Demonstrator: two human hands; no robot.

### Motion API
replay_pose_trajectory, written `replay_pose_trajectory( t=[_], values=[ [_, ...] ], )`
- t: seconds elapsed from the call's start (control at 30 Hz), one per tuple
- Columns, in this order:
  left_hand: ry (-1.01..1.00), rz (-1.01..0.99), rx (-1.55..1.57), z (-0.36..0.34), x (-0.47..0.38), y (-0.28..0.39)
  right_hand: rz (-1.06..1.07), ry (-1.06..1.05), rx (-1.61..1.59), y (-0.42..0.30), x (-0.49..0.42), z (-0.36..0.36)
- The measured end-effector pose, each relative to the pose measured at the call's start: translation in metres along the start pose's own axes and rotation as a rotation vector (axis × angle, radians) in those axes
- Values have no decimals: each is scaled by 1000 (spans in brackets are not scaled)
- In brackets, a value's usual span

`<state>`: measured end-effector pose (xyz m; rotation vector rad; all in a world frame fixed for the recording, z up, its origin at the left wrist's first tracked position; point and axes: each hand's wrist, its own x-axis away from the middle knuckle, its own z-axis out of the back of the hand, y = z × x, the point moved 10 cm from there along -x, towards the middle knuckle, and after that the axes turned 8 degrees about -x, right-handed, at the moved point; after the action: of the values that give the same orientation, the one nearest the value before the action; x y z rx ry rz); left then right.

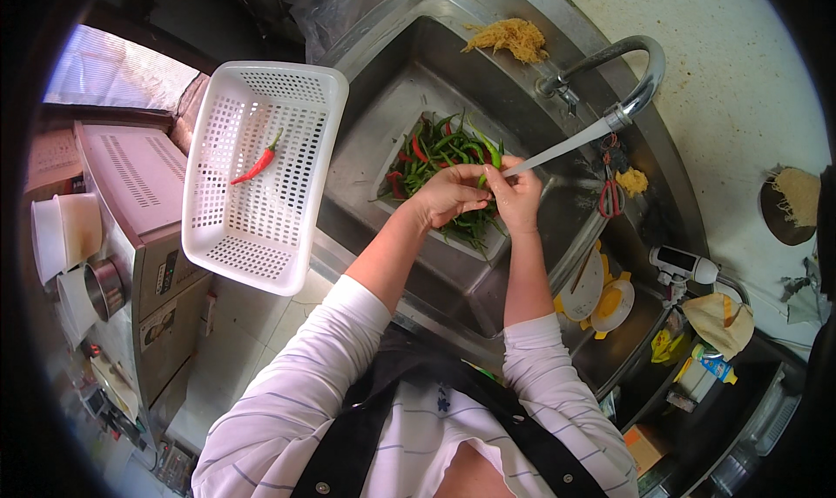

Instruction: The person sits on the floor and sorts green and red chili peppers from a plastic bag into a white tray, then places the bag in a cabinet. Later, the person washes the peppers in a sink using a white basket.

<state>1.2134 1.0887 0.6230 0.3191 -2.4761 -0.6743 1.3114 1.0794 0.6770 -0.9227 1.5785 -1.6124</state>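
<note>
Both of my hands are over the sink [366, 152], under a running stream of water [562, 147]. My right hand [516, 194] has a bright green chili pepper [494, 157] between thumb and fingers. The fingertips of my left hand [450, 194] meet at the same pepper from the left side. Beneath them, a heap of green and red chili peppers [418, 171] lies in a pale shallow basket [385, 171] on the sink floor. My hands cover part of the heap. One red chili pepper [258, 165] lies in a white perforated plastic basket [318, 191] at the left.
The curved faucet [646, 73] arches in from the right. A tan scrubber [509, 37] rests on the back rim. Red-handled scissors [610, 197] and a yellow scrubber [631, 181] sit by the divider. Plates [614, 305] stand in the second basin. A metal cabinet [140, 171] is at the left.
</note>
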Motion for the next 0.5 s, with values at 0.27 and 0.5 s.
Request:
replay_pose_trajectory(
  t=[0.27,0.5],
  values=[
    [287,-125,-680,13,2,22,-190,63,79,8,-7,15],
    [156,-84,-211,-3,1,15,-132,108,191,-2,-13,23]
  ],
)
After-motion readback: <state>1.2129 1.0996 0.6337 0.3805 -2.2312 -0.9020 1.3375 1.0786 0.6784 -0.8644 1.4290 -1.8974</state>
